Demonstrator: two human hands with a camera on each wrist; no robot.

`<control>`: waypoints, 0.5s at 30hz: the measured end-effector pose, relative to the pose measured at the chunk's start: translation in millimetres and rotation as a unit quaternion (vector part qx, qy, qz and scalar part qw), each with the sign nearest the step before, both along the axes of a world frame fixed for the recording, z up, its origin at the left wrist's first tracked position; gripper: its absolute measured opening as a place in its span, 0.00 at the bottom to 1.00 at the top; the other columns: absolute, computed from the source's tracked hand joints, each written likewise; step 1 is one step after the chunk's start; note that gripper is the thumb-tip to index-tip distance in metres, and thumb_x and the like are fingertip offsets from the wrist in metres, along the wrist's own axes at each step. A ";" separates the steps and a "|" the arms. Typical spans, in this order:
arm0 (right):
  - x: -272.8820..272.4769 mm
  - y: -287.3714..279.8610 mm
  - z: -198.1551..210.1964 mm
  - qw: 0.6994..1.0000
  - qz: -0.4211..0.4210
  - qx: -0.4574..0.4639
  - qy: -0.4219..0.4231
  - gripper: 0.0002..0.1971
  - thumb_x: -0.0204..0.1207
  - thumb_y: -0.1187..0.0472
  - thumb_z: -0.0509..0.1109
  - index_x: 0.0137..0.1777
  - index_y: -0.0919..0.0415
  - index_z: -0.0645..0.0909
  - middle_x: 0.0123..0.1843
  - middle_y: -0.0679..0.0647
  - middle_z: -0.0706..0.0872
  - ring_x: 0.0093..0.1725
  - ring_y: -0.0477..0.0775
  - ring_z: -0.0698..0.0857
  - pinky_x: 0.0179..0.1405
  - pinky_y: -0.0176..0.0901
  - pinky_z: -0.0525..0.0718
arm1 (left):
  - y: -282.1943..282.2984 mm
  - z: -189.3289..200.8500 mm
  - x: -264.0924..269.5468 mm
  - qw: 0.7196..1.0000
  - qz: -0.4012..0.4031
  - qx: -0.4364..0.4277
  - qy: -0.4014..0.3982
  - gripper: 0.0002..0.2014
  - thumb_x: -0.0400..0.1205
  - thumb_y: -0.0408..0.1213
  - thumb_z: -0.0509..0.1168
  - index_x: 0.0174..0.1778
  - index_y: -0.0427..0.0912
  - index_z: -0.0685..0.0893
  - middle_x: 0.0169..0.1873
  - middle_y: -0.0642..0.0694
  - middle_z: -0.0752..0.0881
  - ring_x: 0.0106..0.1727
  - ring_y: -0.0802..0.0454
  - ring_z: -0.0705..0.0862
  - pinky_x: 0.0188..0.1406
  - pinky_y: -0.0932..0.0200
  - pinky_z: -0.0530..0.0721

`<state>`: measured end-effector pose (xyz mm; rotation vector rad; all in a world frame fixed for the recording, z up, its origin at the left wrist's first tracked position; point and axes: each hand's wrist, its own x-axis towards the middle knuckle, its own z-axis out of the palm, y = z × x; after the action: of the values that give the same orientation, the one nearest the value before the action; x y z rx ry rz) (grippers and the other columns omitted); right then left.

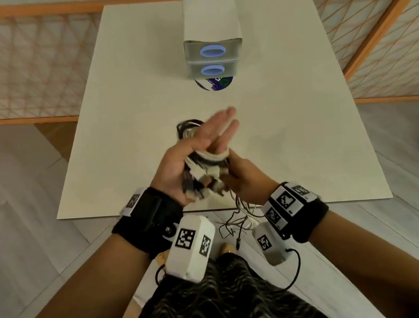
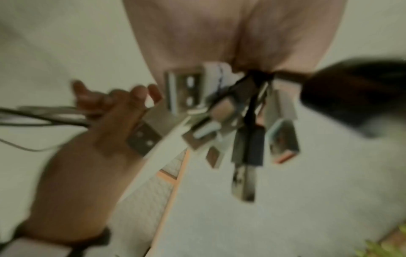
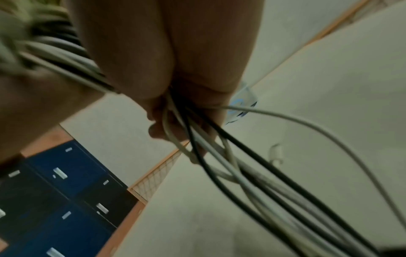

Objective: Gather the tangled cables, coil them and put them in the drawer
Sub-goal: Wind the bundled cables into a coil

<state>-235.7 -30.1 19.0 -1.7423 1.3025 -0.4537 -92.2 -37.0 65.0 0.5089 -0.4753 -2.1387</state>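
Fingers (image 1: 221, 128) of left hand (image 1: 178, 173) straight along cables (image 1: 204, 170), right hand (image 1: 248, 180) gripping strands

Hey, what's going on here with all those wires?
A person stands at a white table coiling a bundle of cables. The left hand has the coil wound around it, fingers stretched out, with USB plugs bunched at the palm. The right hand grips the loose black and white strands, whose ends trail off the table edge. The small drawer unit at the far end has both drawers closed; nothing is stowed yet.
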 end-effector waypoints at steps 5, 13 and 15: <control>-8.2 3.5 7.2 0.997 0.017 0.068 0.041 0.08 0.80 0.61 0.61 0.57 0.56 0.70 0.37 0.50 0.81 0.32 0.51 0.84 0.30 0.36 0.83 | -17.6 -18.4 10.1 0.977 0.166 0.044 -0.125 0.28 0.77 0.22 0.52 0.75 0.39 0.71 0.77 0.47 0.72 0.77 0.55 0.70 0.72 0.62 0.71; -15.3 -1.2 23.8 0.985 0.126 -0.026 0.113 0.11 0.83 0.62 0.56 0.60 0.58 0.77 0.35 0.43 0.76 0.34 0.49 0.74 0.39 0.43 0.71 | -11.3 -51.3 25.7 0.855 -0.075 -0.185 -0.478 0.40 0.72 0.21 0.60 0.80 0.53 0.61 0.77 0.56 0.68 0.78 0.59 0.66 0.71 0.69 0.65; -13.4 -6.5 30.7 0.981 0.163 -0.056 0.093 0.13 0.83 0.64 0.57 0.63 0.57 0.78 0.45 0.43 0.82 0.43 0.48 0.79 0.45 0.41 0.74 | -5.3 -41.8 23.8 0.850 -0.170 -0.217 -0.450 0.34 0.69 0.21 0.62 0.70 0.52 0.72 0.63 0.53 0.83 0.68 0.59 0.78 0.61 0.70 0.75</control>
<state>-249.1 -36.5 49.7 -2.0890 1.1029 -0.1818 -68.4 -42.3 23.2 1.2238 -1.6311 -1.8901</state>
